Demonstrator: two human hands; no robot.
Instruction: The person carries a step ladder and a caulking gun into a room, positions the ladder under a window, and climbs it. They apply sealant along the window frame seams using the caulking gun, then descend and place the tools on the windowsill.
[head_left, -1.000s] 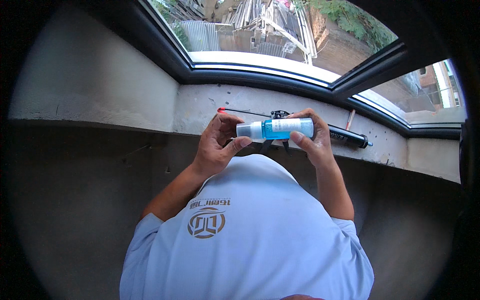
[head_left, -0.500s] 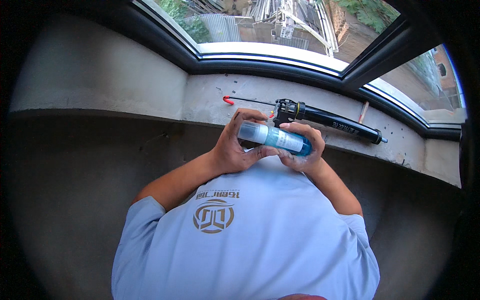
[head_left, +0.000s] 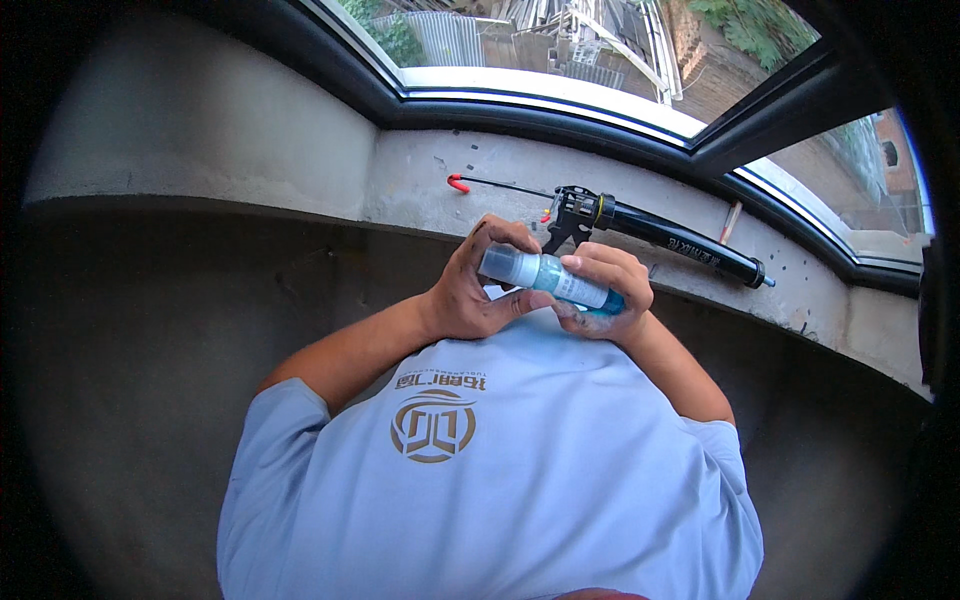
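A light blue sealant tube (head_left: 550, 277) lies sideways in both hands, just in front of the black caulking gun (head_left: 650, 228). The left hand (head_left: 475, 283) curls its fingers around the tube's pale end. The right hand (head_left: 605, 292) wraps the other end, maybe its nozzle. The gun rests on the grey window sill (head_left: 420, 185).

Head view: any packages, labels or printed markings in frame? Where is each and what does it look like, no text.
Sealant cartridge: held crosswise between left hand and right hand; pale tube with a blue-and-white label.
Caulking gun: lies on the concrete window sill behind the hands; black barrel with a strip of light print, red-tipped rod.
Shirt: light blue, with a gold emblem and lettering on the chest.
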